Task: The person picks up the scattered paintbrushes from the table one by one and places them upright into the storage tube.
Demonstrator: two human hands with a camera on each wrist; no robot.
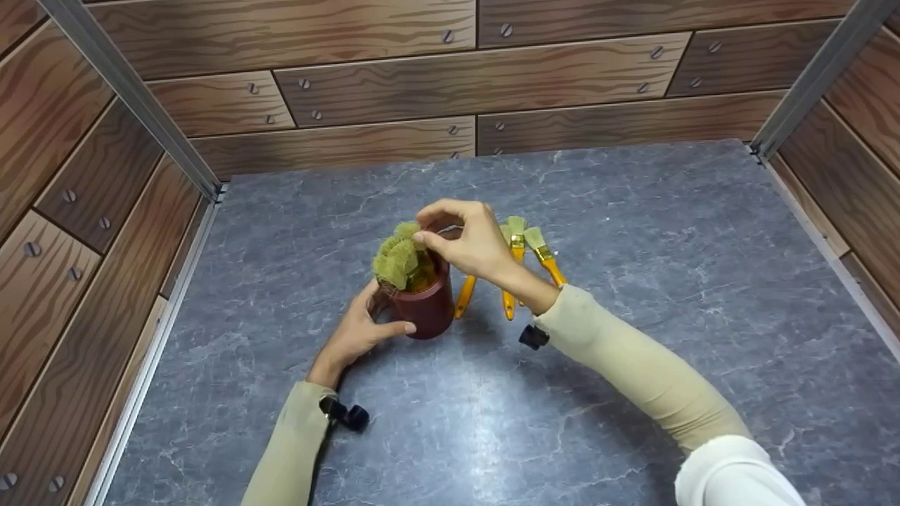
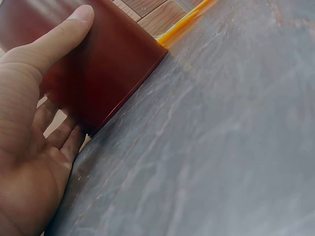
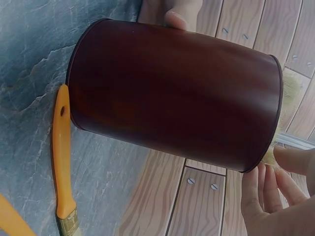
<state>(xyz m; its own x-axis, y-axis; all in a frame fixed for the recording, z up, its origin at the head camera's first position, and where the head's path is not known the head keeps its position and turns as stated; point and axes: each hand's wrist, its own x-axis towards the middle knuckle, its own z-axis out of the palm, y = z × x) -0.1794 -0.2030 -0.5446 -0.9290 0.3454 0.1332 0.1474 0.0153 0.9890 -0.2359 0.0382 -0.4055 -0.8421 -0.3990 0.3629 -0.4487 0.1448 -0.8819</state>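
A dark red cylindrical cup (image 1: pixel 425 309) stands upright on the table, with several paintbrushes (image 1: pixel 396 261) in it, pale green bristles upward. My left hand (image 1: pixel 356 332) holds the cup from the left. Its thumb lies along the near side in the left wrist view, and the other fingers go behind the cup (image 2: pixel 113 64). Over the cup's rim, my right hand (image 1: pixel 470 242) pinches at the bristles of a paintbrush (image 3: pixel 268 157) with thumb and fingers. The handles inside the cup (image 3: pixel 172 93) are hidden.
Several paintbrushes with orange handles (image 1: pixel 509 303) lie on the grey marbled table (image 1: pixel 492 422) right of the cup, partly under my right forearm. One brush (image 3: pixel 62 152) lies close to the cup's base. Wood-patterned walls (image 1: pixel 394 84) enclose the table at the back and sides.
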